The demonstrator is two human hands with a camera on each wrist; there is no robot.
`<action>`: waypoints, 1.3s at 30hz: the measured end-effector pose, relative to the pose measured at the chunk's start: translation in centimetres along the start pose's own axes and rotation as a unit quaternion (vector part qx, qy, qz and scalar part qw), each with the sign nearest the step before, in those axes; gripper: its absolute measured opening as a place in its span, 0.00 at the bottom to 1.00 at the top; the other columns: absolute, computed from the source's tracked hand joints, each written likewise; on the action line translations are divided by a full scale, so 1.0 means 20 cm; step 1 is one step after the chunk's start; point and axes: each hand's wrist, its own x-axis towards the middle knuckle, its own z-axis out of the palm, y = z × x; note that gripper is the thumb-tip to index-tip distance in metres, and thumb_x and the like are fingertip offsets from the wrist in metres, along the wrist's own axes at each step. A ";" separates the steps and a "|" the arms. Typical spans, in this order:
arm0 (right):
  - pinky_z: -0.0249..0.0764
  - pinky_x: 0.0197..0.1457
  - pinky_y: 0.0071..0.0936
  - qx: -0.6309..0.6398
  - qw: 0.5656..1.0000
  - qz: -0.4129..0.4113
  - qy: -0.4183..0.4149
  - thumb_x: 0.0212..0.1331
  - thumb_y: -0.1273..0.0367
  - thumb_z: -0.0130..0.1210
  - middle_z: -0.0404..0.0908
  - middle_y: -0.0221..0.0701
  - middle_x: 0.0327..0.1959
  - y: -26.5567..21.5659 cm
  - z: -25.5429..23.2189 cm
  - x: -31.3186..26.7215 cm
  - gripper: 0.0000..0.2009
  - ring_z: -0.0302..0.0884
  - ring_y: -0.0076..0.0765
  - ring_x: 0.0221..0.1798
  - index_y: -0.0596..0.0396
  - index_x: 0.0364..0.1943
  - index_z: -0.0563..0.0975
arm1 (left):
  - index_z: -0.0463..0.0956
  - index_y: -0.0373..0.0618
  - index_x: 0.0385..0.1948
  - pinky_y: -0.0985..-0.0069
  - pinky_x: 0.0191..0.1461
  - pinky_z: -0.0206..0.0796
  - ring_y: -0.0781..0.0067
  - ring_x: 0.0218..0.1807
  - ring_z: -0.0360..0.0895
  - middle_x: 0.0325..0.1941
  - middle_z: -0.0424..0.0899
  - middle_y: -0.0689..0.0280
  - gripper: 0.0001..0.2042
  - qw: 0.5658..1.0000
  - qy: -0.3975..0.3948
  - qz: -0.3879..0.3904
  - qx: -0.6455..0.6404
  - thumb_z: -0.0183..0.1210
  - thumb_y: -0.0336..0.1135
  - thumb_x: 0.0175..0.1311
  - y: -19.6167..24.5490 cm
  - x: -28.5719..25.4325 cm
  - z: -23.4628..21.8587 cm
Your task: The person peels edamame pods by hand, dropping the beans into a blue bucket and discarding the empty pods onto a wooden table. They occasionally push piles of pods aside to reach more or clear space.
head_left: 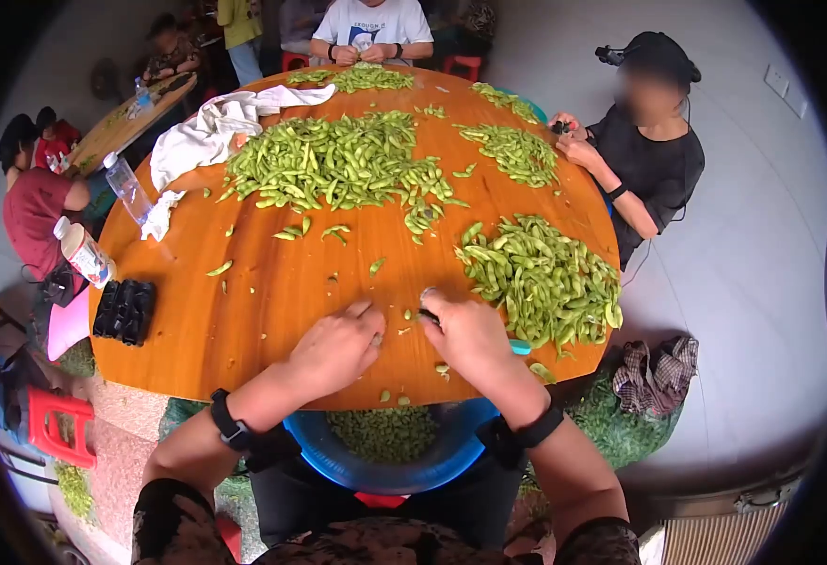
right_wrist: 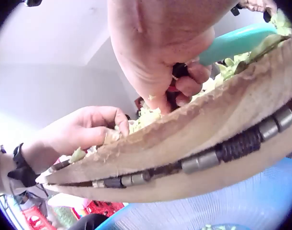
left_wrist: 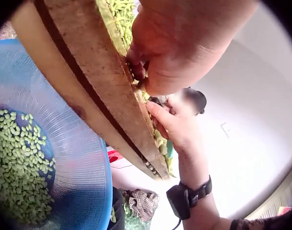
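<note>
My left hand (head_left: 336, 347) is low over the round wooden table (head_left: 244, 348) near its front edge, fingers curled; I cannot tell whether a pod is between the fingertips. Just to its right, my right hand (head_left: 470, 334) grips a tool with a teal handle (right_wrist: 237, 44), which sticks out behind the palm; the tool's working end is hidden by the fingers. A heap of green soybean pods (head_left: 545, 282) lies right beside that hand. Under the table edge sits a blue mesh basin (head_left: 315, 447) with shelled green beans (left_wrist: 16, 167) in it.
A larger pod heap (head_left: 338, 160) and a white cloth (head_left: 202, 137) lie farther back. On the left stand a clear bottle (head_left: 129, 188), a white bottle (head_left: 86, 252) and a black tray (head_left: 124, 313). Other people sit around the table, one at the right (head_left: 658, 160). Loose pods are scattered about.
</note>
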 end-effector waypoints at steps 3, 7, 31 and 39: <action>0.76 0.34 0.42 -0.052 0.998 0.019 0.025 0.52 0.72 0.55 0.80 0.40 0.27 0.11 -0.01 0.03 0.07 0.80 0.50 0.31 0.57 0.35 0.73 | 0.70 0.40 0.39 0.58 0.45 0.69 0.46 0.41 0.76 0.39 0.75 0.53 0.09 1.000 0.021 0.005 -0.017 0.53 0.28 0.57 0.02 -0.03 -0.03; 0.77 0.32 0.39 -0.138 0.988 0.072 -0.012 0.51 0.72 0.55 0.80 0.44 0.28 0.17 -0.06 0.05 0.10 0.81 0.49 0.30 0.61 0.36 0.72 | 0.70 0.39 0.41 0.58 0.47 0.70 0.46 0.41 0.76 0.41 0.75 0.53 0.11 0.998 0.025 -0.018 -0.047 0.54 0.30 0.58 0.05 0.05 -0.03; 0.74 0.33 0.46 0.173 0.967 -0.079 -0.167 0.58 0.70 0.52 0.78 0.44 0.31 -0.15 -0.15 -0.34 0.11 0.77 0.56 0.31 0.60 0.42 0.70 | 0.76 0.42 0.42 0.66 0.53 0.68 0.54 0.52 0.73 0.48 0.76 0.59 0.10 0.988 -0.063 -0.036 -0.135 0.57 0.33 0.59 0.12 -0.17 -0.18; 0.73 0.38 0.42 0.259 0.962 0.032 -0.074 0.55 0.73 0.53 0.78 0.46 0.34 0.05 -0.12 -0.26 0.13 0.76 0.58 0.38 0.56 0.45 0.73 | 0.52 0.33 0.65 0.66 0.74 0.45 0.50 0.75 0.45 0.73 0.47 0.46 0.31 0.994 0.058 -0.076 -0.044 0.52 0.43 0.67 -0.14 0.19 0.08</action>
